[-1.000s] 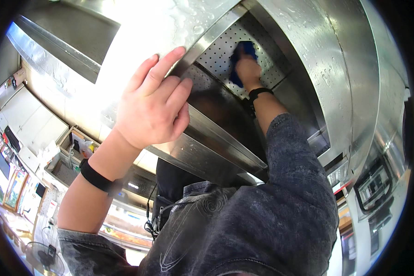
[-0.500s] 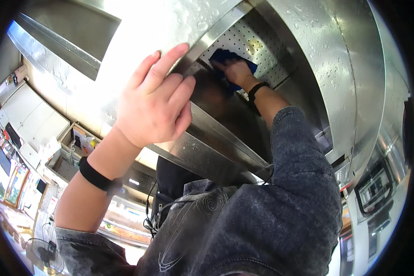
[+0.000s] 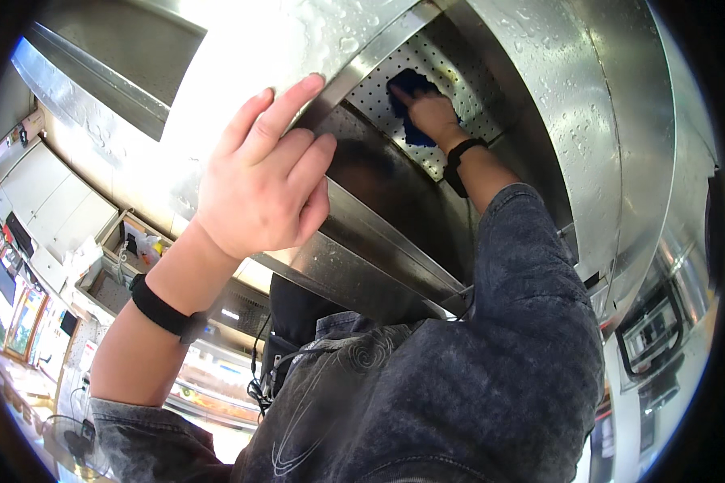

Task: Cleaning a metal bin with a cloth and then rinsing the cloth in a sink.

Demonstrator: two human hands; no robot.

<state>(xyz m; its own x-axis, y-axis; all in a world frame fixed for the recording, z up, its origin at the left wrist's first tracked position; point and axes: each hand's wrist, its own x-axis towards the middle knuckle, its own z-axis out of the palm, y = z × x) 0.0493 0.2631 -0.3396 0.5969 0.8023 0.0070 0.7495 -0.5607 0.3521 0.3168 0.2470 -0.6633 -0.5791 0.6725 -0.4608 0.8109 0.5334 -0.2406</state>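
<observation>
My right hand reaches down into a deep stainless steel basin and presses a dark blue cloth against its perforated metal bottom. Fingers of that hand spread over the cloth, with the index finger stretched out. Up at the left, my left hand is by the basin's wet steel rim. Two of its fingers extend toward the rim and the others are loosely curled, with nothing in them. Whether the fingertips touch the metal I cannot tell.
Wet steel worktop with water drops curves round the right of the basin. A second recess opens at the far left. White cabinets and an open drawer lie to the left. A black-framed appliance stands at the right.
My right hand has slid the blue cloth a little to the right and up across the perforated bottom. My left hand has shifted slightly left.
</observation>
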